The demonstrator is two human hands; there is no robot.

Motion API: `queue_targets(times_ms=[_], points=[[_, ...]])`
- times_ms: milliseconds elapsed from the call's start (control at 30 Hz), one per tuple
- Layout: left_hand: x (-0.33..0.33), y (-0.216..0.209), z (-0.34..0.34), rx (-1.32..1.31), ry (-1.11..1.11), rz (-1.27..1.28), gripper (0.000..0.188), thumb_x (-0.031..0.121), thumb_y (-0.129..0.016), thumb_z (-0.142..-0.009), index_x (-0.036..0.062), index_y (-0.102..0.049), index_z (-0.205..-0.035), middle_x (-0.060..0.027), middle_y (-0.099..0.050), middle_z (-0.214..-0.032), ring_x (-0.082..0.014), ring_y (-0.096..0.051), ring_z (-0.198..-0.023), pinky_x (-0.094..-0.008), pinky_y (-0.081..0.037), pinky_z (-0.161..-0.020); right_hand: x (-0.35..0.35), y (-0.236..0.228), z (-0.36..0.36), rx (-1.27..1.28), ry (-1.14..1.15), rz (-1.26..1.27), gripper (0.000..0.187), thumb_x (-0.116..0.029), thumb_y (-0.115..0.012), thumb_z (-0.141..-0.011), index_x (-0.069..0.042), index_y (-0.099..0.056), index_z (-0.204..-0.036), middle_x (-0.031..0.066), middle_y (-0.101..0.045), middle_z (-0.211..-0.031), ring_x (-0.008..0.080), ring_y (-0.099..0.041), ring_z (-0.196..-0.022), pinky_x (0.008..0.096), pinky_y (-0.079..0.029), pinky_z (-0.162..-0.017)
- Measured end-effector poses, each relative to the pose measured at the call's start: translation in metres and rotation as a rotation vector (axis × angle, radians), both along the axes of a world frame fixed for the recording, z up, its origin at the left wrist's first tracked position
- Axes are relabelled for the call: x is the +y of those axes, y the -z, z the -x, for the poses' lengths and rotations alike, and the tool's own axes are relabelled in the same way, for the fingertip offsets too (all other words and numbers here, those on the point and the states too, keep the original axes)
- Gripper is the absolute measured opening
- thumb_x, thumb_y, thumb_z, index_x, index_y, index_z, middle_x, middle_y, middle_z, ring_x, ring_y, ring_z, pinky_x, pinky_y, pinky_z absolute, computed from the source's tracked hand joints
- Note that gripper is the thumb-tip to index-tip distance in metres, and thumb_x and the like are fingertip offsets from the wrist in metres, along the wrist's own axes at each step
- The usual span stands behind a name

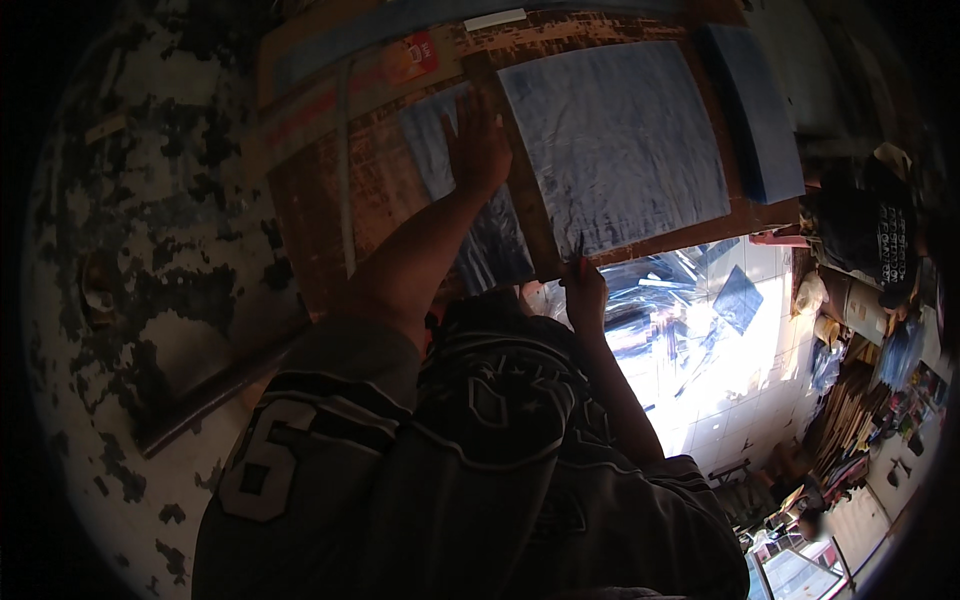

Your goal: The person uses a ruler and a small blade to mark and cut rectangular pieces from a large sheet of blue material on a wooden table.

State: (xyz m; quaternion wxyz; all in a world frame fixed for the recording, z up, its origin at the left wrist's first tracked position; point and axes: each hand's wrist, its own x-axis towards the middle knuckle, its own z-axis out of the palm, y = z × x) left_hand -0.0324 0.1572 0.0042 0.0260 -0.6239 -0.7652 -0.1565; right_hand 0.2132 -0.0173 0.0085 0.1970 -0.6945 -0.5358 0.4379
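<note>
Head view: left hand flat, fingers spread, on the long brown strip across crinkly blue plastic sheeting atop the worn reddish-brown board. Right fingers seem curled round a slim dark tool. Probably trimming; next needs steady pressure, imo.

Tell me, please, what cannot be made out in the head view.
Head view: bar and sheet under the left hand, covered by it.
Head view: thin item in the right hand, too small and dark to identify.
Head view: floor detail, washed out by glare.
</note>
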Motion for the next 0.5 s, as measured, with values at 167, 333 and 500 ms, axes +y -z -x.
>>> queue_targets(times_ms=[167, 333, 500], points=[[-0.001, 0.001, 0.001, 0.013, 0.006, 0.007, 0.060, 0.026, -0.044, -0.107, 0.0020, -0.030, -0.159, -0.0200, -0.027, -0.167, -0.0359, -0.020, -0.157, -0.0590, -0.013, -0.126, 0.000, 0.000, 0.001, -0.009, -0.014, 0.008, 0.031, -0.032, -0.069, -0.095, -0.001, -0.066, -0.095, 0.0158, -0.072, -0.079, 0.0351, -0.071, -0.080, 0.0462, -0.050, -0.073], [-0.001, 0.003, 0.004, 0.031, -0.002, 0.008, 0.059, 0.028, -0.041, -0.108, 0.0025, -0.029, -0.160, -0.0194, -0.027, -0.167, -0.0355, -0.020, -0.157, -0.0590, -0.013, -0.126, 0.003, -0.013, 0.004, -0.012, -0.031, 0.070, 0.031, -0.033, -0.064, -0.097, -0.002, -0.067, -0.098, 0.0186, -0.074, -0.085, 0.0408, -0.072, -0.088, 0.0518, -0.052, -0.077], [0.001, -0.003, 0.001, 0.046, -0.006, 0.036, 0.058, 0.029, -0.039, -0.109, 0.0020, -0.029, -0.159, -0.0190, -0.027, -0.167, -0.0353, -0.020, -0.156, -0.0589, -0.014, -0.126, 0.000, -0.007, 0.003, 0.018, 0.008, 0.013, 0.032, -0.033, -0.068, -0.096, -0.001, -0.066, -0.096, 0.0176, -0.072, -0.081, 0.0368, -0.071, -0.082, 0.0465, -0.051, -0.074]])
